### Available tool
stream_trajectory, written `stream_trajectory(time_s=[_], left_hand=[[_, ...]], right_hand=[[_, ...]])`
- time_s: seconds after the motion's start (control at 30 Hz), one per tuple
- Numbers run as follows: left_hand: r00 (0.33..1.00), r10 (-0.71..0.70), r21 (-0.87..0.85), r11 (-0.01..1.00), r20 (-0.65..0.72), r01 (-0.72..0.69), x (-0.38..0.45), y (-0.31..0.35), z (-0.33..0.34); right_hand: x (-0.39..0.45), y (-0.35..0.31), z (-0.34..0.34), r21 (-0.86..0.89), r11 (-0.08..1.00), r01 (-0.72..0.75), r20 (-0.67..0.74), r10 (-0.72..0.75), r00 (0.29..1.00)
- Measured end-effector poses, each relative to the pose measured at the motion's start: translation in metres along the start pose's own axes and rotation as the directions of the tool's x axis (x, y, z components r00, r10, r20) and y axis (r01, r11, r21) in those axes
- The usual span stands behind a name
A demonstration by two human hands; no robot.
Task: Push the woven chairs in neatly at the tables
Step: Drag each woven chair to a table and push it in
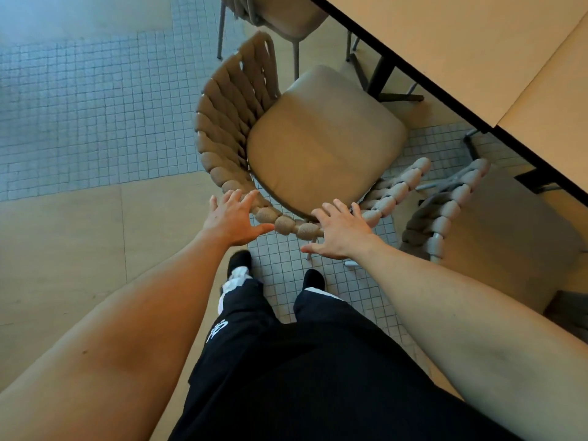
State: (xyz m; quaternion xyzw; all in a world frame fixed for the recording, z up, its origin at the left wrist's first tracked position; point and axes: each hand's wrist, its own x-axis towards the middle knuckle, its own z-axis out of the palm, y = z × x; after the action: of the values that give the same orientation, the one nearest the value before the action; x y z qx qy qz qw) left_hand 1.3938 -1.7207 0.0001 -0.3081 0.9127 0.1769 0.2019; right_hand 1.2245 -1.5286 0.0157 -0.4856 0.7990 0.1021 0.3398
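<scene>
A woven chair point(222, 128) with a tan seat cushion point(324, 141) stands in front of me, pulled out from the beige table point(461, 43) at the upper right. The chair's curved rope back faces me. My left hand point(234, 219) rests flat on the back rim at its left, fingers spread. My right hand point(339, 230) lies on the rim at its right, fingers spread too. Neither hand is closed around the rim.
A second woven chair point(445, 211) stands close on the right, partly under the table. A third chair point(286, 17) sits at the top edge. Dark table legs point(381, 74) stand beyond the seat. My feet point(276, 272) are just behind the chair. Tiled floor spreads left.
</scene>
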Motion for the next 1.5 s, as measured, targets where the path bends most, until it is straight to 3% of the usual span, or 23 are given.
stream_trajectory(time_s=[0.4, 0.8, 0.9, 1.1, 1.5], left_hand=[[0.928, 0.315, 0.246, 0.901, 0.201, -0.359, 0.076, -0.056, -0.031], [0.800, 0.419, 0.492, 0.634, 0.430, -0.597, 0.142, -0.095, -0.033], [0.779, 0.464, 0.510, 0.589, 0.423, -0.627, 0.151, -0.100, -0.036], [0.779, 0.530, 0.496, 0.604, 0.336, -0.624, 0.152, -0.100, -0.033], [0.766, 0.531, 0.529, 0.559, 0.364, -0.639, 0.110, -0.113, -0.004]], right_hand=[[0.039, -0.056, 0.017, 0.215, 0.939, -0.268, -0.017, 0.278, 0.960], [0.080, -0.092, 0.027, 0.280, 0.864, -0.419, 0.073, 0.416, 0.906], [0.084, -0.098, 0.029, 0.235, 0.870, -0.433, 0.060, 0.431, 0.900], [0.081, -0.107, 0.041, 0.205, 0.881, -0.426, -0.077, 0.448, 0.891], [0.043, -0.139, 0.067, 0.271, 0.846, -0.459, -0.038, 0.486, 0.873]])
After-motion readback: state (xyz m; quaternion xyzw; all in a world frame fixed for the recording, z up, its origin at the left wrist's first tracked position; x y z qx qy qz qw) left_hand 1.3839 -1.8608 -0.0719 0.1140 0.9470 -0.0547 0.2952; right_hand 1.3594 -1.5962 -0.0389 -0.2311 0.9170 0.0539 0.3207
